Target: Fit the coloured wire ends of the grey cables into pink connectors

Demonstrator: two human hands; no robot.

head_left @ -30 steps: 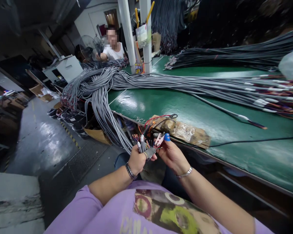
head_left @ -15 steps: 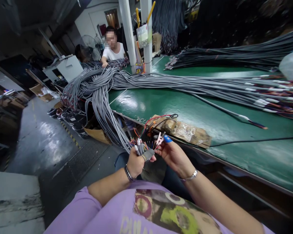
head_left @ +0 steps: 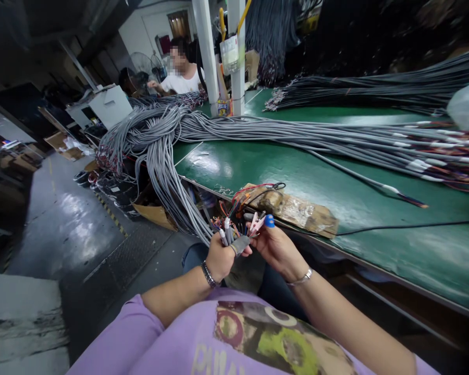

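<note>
My left hand (head_left: 222, 259), with a grey covering on its thumb, is closed around the ends of several grey cables (head_left: 172, 182). White sleeves (head_left: 227, 224) and thin coloured wires (head_left: 220, 221) stick up out of that fist. Close beside it, my right hand (head_left: 275, 247) pinches a small pale pink clip-like piece (head_left: 257, 224) at the wire tips. A blue cover (head_left: 269, 221) sits on one of its digits. The fingers partly hide where clip and wires meet.
A taped cardboard piece (head_left: 297, 211) lies at the edge of the green table (head_left: 375, 250), with a black cord (head_left: 406, 226) beside it. More grey cables (head_left: 316, 134) stretch across the table. Dark cables (head_left: 375, 86) lie farther back. A co-worker (head_left: 183, 78) is behind the pile.
Both hands have stayed close together, shifting only slightly. The coloured wires and sleeves stand a little higher above my left fist. The co-worker has turned and raised a hand from the cables.
</note>
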